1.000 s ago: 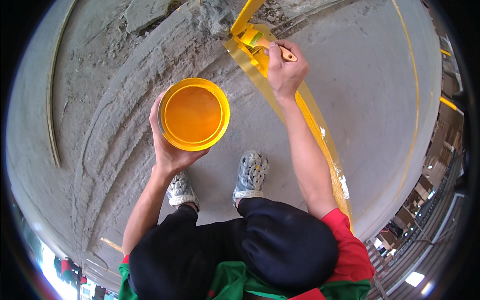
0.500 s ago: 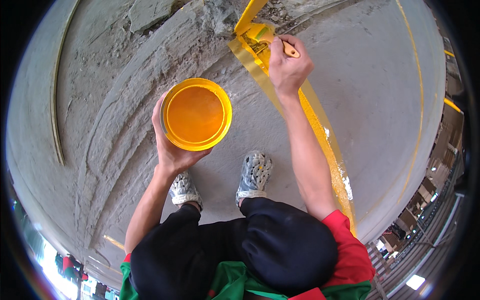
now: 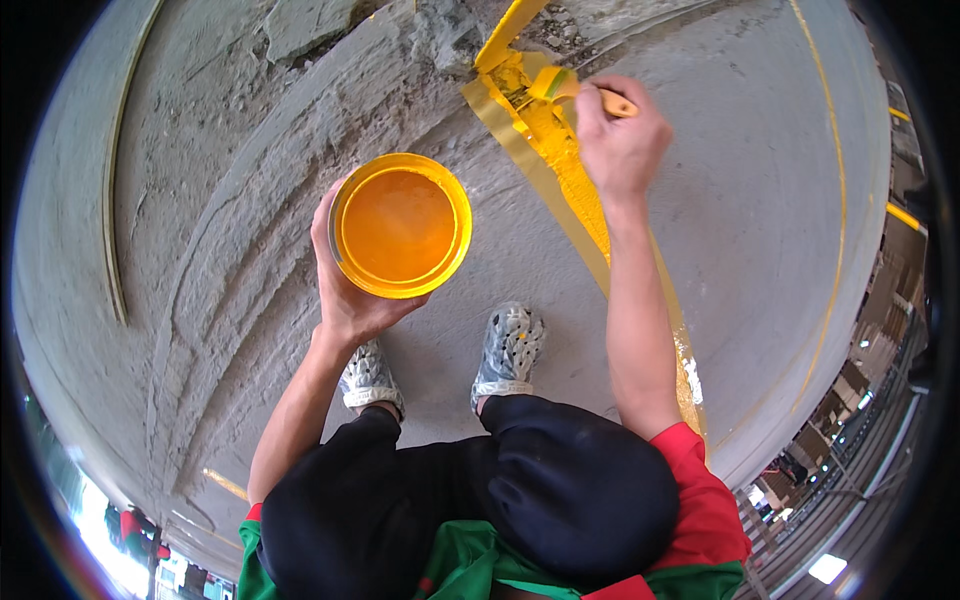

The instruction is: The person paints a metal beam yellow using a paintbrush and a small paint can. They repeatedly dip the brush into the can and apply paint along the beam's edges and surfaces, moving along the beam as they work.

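Observation:
My left hand (image 3: 350,290) is wrapped round a can of yellow paint (image 3: 400,226), held up with its open top facing me. Orange-yellow liquid fills the inside, and the rim is coated yellow. In my right hand (image 3: 625,140) is a paintbrush (image 3: 560,86), gripped by its short wooden handle. Its yellow-loaded bristles point left, over or against the yellow painted stripe (image 3: 560,150) on the floor; whether they touch cannot be told. Strips of tan masking tape (image 3: 520,150) run along the stripe's edges. My right forearm hides part of the stripe.
Rough, broken concrete (image 3: 290,170) with rubble spreads over the left and far side. Another yellow stripe (image 3: 512,30) meets the taped one at the far end. My shoes (image 3: 510,350) stand on the floor below the can. A thin yellow line (image 3: 838,200) curves at the right.
My right hand has moved right and slightly nearer with the brush, uncovering more of the wet yellow stripe. The can in my left hand has shifted slightly right.

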Motion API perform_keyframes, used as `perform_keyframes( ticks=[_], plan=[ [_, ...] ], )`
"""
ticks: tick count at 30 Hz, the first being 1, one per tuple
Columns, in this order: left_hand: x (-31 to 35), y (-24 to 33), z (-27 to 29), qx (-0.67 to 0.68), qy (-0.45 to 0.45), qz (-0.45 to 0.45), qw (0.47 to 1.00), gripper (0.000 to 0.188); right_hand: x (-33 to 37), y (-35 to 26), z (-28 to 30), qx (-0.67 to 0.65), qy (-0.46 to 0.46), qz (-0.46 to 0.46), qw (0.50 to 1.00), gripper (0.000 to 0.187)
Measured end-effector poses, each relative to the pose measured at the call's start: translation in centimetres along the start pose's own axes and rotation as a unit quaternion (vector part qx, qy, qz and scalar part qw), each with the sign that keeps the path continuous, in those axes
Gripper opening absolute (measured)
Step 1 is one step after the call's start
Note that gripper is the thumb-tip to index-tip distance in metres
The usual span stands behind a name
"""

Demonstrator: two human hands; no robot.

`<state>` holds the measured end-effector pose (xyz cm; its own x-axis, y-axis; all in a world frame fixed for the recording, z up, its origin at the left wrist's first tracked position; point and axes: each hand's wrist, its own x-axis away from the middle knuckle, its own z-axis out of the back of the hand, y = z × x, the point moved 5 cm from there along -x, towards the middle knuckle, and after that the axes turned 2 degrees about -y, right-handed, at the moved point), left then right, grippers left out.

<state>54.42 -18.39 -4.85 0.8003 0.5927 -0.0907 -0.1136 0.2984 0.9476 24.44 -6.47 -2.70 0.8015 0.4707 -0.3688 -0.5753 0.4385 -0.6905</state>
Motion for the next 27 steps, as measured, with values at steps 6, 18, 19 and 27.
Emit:
perform_keyframes(
  ticks=[6, 18, 19, 27],
  plan=[
    [0.1, 0.5, 0.1, -0.019, 0.007, -0.002, 1.000, 0.126, -1.8, -0.2, -5.8, 0.089, -0.135, 0.008, 0.987, 0.011],
    [0.2, 0.1, 0.8, 0.009, 0.013, -0.013, 1.000, 0.126, -0.9, 0.8, -5.1, 0.020, -0.099, -0.089, 0.991, 0.021],
    [0.2, 0.1, 0.8, 0.011, 0.010, -0.006, 1.000, 0.126, -1.0, 0.3, -5.6, 0.024, -0.083, -0.037, 0.996, 0.021],
    [0.5, 1.1, 0.9, -0.008, 0.023, -0.005, 1.000, 0.127, -1.1, 1.6, -3.6, -0.193, 0.022, -0.125, 0.973, 0.020]
  ],
)
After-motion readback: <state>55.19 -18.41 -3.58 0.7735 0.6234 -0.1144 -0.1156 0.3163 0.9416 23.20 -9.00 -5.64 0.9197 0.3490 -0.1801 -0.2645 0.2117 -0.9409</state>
